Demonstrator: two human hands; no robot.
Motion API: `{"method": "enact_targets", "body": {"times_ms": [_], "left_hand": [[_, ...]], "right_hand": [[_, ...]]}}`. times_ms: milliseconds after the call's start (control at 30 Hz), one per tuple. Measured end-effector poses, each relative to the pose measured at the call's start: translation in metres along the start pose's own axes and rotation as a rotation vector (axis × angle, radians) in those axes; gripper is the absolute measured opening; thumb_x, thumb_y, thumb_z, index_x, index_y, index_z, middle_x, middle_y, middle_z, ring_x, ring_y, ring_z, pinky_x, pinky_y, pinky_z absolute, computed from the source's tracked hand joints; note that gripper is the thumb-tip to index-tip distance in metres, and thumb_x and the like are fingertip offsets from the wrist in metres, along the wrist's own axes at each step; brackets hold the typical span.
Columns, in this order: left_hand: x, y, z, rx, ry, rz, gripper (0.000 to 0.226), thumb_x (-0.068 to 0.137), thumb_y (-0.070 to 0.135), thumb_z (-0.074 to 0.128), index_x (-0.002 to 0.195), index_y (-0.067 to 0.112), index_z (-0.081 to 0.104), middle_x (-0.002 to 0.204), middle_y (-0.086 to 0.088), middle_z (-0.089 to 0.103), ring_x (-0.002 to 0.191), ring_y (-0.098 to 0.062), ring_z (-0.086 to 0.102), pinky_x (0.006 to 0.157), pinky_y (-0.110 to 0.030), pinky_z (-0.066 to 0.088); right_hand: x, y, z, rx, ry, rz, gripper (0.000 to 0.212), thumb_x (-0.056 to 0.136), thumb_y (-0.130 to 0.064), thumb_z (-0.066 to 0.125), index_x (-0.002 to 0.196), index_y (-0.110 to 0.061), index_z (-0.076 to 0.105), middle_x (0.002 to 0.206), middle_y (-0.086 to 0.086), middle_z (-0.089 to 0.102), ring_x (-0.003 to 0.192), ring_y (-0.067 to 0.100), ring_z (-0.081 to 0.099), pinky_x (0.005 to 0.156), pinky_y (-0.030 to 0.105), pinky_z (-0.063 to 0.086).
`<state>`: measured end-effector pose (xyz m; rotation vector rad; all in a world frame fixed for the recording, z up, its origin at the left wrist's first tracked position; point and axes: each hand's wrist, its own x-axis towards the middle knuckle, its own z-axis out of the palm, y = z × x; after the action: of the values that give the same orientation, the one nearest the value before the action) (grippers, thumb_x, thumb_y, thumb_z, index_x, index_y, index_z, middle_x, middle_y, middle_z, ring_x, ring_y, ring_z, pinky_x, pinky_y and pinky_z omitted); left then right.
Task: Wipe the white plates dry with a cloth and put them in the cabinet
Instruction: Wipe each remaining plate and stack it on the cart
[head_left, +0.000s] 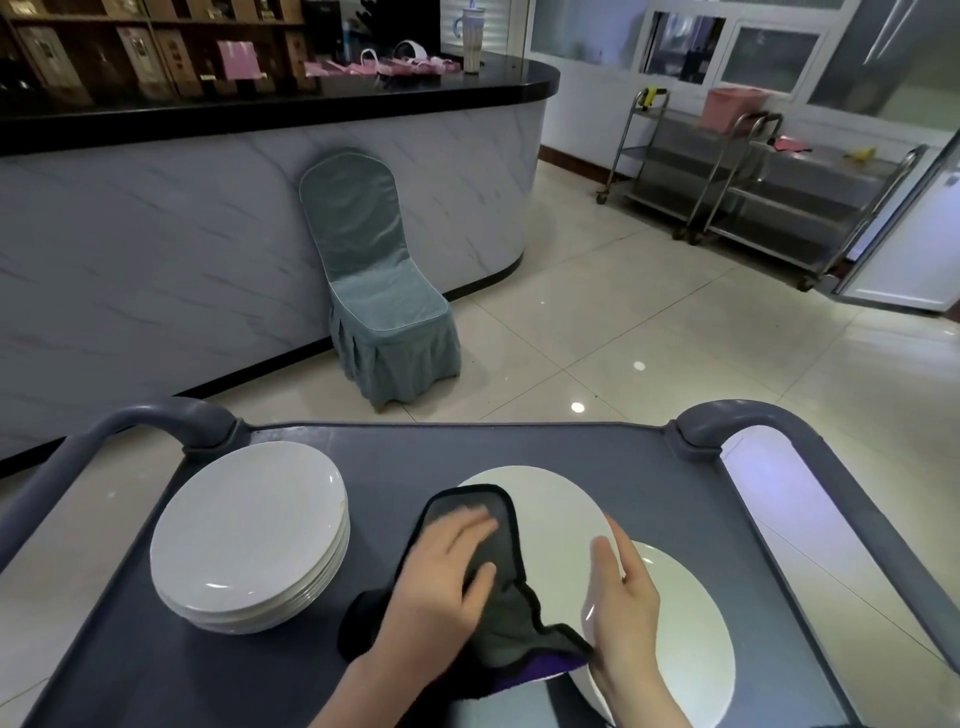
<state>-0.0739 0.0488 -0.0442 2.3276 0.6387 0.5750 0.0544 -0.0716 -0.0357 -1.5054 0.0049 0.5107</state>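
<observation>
The left hand (441, 587) presses flat-fingered on the cloth (498, 618), which covers the tilted plate's (550, 514) near-left part. The right hand (623, 608) grips its right rim. The bare face lies ahead-right of the cloth. Farther left stands the stack of plates (249, 530).

The cloth (506, 618) under my left hand (441, 577) is dark grey with a black border, and its underside shows purple near my right hand (623, 603). The plate (556, 519) at my right hand is plain white. So are the second plate (691, 623) beneath that hand and the stack of plates (249, 535) left of my left hand. The worktop (395, 457) is slate grey. Beyond my hands, the chair (374, 291) is dusty teal with pale piping.
</observation>
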Motion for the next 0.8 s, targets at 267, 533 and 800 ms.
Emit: {"method": "enact_targets", "body": {"times_ms": [267,533,800], "left_hand": [[-0.024,0.011,0.011,0.181,-0.316,0.234,0.053,0.088,0.030,0.049,0.140,0.023,0.055,0.154,0.009,0.040,0.144,-0.017,0.035,0.114,-0.052,0.030],[0.017,-0.005,0.007,0.266,-0.316,0.066,0.058,0.107,0.039,0.027,0.148,0.044,-0.013,0.155,0.027,-0.025,0.144,0.003,-0.027,0.121,-0.028,-0.012],[-0.018,0.005,0.002,0.357,-0.219,0.186,0.055,0.090,0.025,0.045,0.145,0.018,0.049,0.155,0.002,0.038,0.143,-0.022,0.035,0.118,-0.045,0.027]], "right_hand": [[0.005,-0.007,0.002,-0.052,0.010,-0.088,0.037,0.101,-0.021,0.045,0.115,-0.046,0.069,0.107,-0.014,0.068,0.085,0.009,0.059,0.082,0.025,0.043],[-0.007,-0.009,0.012,-0.122,-0.085,-0.177,0.040,0.104,-0.014,0.044,0.125,-0.044,0.060,0.129,-0.024,0.062,0.124,0.001,0.055,0.112,0.035,0.041],[-0.004,-0.038,0.003,-0.042,-0.025,-0.184,0.046,0.103,-0.013,0.045,0.123,-0.053,0.057,0.126,-0.033,0.061,0.115,-0.014,0.056,0.099,0.020,0.042]]}}
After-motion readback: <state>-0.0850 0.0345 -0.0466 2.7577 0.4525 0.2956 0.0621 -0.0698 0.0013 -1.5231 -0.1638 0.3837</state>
